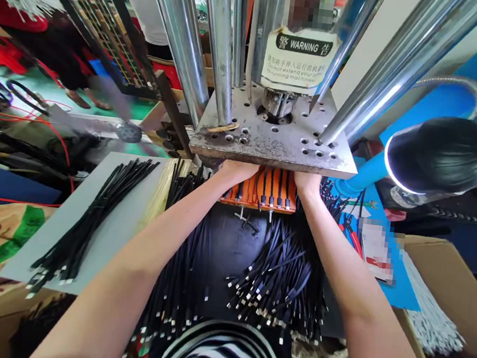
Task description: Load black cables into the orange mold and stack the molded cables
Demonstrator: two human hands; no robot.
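Under the front edge of a steel press plate [267, 156], both my hands reach in at the sides of an orange fixture [278, 206]. My left hand [239, 170] is at its left end and my right hand [307, 182] at its right end; the plate hides the fingers of both. Several black cables [280, 192] lie side by side in slots of the fixture, connectors toward me. Loose bundles of black cables [292, 271] spread below the fixture on the right, and more black cables [180, 276] hang under my left forearm.
A black cable bundle [97, 209] lies on a grey board [119, 246] at left. Steel columns [389, 70] and a warning sign [299, 62] rise above the plate. At right are a black lamp [443, 156], red-handled pliers [354, 238] and a cardboard box [459, 284] with white cables.
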